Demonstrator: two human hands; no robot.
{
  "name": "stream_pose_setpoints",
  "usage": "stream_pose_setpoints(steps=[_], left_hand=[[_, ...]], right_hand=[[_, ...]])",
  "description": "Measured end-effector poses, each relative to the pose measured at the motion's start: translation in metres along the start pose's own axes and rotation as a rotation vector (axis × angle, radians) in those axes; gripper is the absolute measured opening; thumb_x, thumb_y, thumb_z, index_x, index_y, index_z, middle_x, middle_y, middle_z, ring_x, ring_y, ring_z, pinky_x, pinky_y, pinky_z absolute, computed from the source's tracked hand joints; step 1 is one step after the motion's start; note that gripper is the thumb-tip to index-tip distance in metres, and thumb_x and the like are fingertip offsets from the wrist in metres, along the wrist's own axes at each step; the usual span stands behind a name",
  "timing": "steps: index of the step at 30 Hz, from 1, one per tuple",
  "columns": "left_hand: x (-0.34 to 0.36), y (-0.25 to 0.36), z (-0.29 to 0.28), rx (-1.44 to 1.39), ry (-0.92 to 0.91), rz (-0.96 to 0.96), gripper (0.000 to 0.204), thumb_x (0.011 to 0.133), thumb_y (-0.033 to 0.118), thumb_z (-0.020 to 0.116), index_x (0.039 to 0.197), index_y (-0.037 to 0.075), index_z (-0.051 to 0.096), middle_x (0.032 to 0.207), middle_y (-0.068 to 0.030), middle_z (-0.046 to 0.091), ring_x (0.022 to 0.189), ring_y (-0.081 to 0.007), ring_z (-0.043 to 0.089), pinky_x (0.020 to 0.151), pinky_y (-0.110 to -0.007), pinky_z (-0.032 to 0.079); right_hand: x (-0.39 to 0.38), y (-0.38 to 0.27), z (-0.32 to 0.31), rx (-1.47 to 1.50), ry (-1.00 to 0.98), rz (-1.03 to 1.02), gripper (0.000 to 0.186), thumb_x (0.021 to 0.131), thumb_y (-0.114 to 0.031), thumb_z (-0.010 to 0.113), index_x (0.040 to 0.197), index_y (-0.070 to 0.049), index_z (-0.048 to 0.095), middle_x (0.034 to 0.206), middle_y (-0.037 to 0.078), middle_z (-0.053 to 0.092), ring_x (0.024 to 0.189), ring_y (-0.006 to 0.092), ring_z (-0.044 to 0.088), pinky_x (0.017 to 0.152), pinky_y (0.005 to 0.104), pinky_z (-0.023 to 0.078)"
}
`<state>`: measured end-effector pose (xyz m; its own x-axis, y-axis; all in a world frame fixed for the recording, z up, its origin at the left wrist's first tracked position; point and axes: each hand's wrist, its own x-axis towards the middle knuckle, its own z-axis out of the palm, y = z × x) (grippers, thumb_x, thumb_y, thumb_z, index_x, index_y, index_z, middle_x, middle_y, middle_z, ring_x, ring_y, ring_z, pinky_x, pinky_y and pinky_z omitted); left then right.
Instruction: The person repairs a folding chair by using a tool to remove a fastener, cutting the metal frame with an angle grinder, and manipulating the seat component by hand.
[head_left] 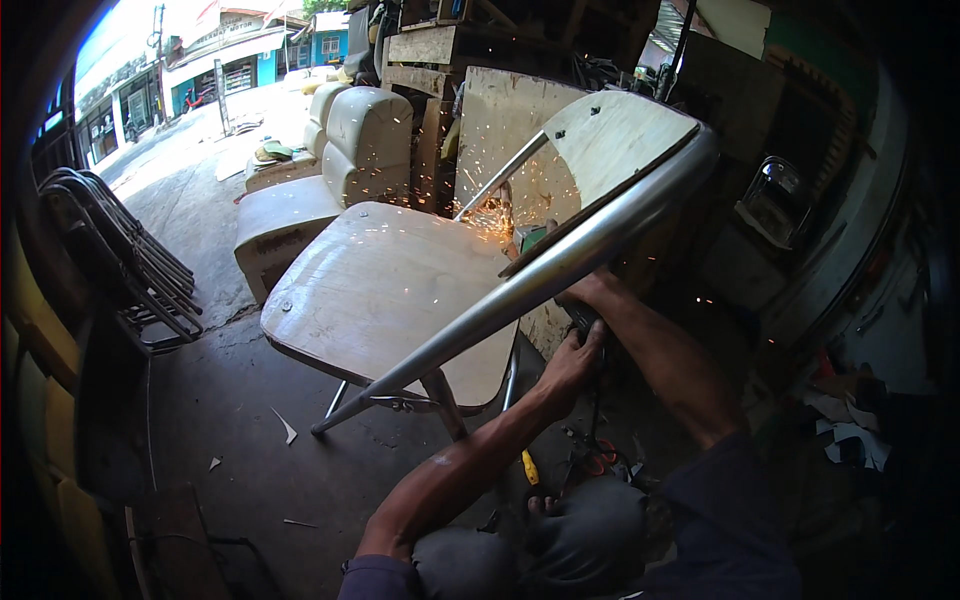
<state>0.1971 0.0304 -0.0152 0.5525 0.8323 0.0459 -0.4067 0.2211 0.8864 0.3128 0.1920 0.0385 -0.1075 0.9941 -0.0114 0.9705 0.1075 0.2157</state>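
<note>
Our left hand (575, 358) has its fingers (592, 338) wrapped tight around the dark grinder body (583, 318). Our right hand (590, 290) grips the same tool just above, its fingers mostly hidden behind the chair's metal tube (520, 290). The grinder runs from our hands up under that tube; its green head (533, 237) meets the frame where sparks (490, 212) fly. The wooden chair (385, 285) lies tipped on the concrete floor (250, 450). Beige car seats (350, 150) stand beyond; stacked chair frames (130, 260) at left.
</note>
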Motion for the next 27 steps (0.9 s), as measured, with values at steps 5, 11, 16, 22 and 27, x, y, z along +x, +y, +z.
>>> stream_pose_setpoints(steps=[5, 11, 16, 22, 27], left_hand=[[-0.007, 0.009, 0.005, -0.006, 0.019, -0.035, 0.049, 0.103, 0.056, 0.046, 0.100, 0.007, 0.049, 0.074, -0.0002, 0.048, 0.059, -0.0113, 0.046, 0.053, -0.029, 0.040], [-0.017, 0.018, 0.003, -0.010, 0.023, -0.032, 0.050, 0.103, 0.056, 0.046, 0.105, 0.007, 0.051, 0.075, -0.0001, 0.050, 0.061, -0.0110, 0.047, 0.054, -0.028, 0.041], [-0.009, 0.010, 0.005, -0.010, 0.005, -0.027, 0.048, 0.103, 0.056, 0.046, 0.109, 0.008, 0.050, 0.078, 0.0003, 0.050, 0.063, -0.0098, 0.047, 0.055, -0.028, 0.041], [-0.012, 0.013, 0.002, -0.033, 0.016, -0.059, 0.050, 0.103, 0.057, 0.046, 0.109, 0.008, 0.051, 0.079, 0.0006, 0.050, 0.063, -0.0100, 0.046, 0.055, -0.028, 0.040], [-0.012, 0.012, 0.003, 0.017, 0.031, -0.055, 0.051, 0.103, 0.058, 0.046, 0.109, 0.007, 0.052, 0.076, 0.0013, 0.049, 0.063, -0.0101, 0.046, 0.056, -0.028, 0.041]], right_hand=[[-0.004, -0.002, 0.003, 0.063, 0.040, 0.021, 0.051, 0.080, -0.028, 0.065, 0.125, -0.002, 0.064, 0.130, 0.021, 0.063, 0.126, 0.0341, 0.059, 0.105, 0.0441, 0.048], [-0.030, -0.032, -0.029, 0.071, 0.101, 0.050, 0.047, 0.080, -0.026, 0.066, 0.120, -0.002, 0.069, 0.131, 0.020, 0.064, 0.126, 0.0333, 0.060, 0.105, 0.0432, 0.049], [-0.006, -0.016, -0.015, 0.069, 0.040, 0.042, 0.052, 0.080, -0.028, 0.067, 0.126, -0.003, 0.065, 0.132, 0.020, 0.063, 0.126, 0.0333, 0.060, 0.106, 0.0433, 0.048], [-0.010, -0.019, -0.012, 0.076, 0.029, 0.055, 0.058, 0.081, -0.030, 0.068, 0.133, -0.007, 0.059, 0.137, 0.020, 0.058, 0.129, 0.0344, 0.055, 0.109, 0.0451, 0.043], [-0.005, -0.007, -0.003, 0.051, 0.011, 0.015, 0.072, 0.082, -0.033, 0.068, 0.147, -0.012, 0.045, 0.152, 0.022, 0.040, 0.138, 0.0397, 0.042, 0.117, 0.0501, 0.031]])
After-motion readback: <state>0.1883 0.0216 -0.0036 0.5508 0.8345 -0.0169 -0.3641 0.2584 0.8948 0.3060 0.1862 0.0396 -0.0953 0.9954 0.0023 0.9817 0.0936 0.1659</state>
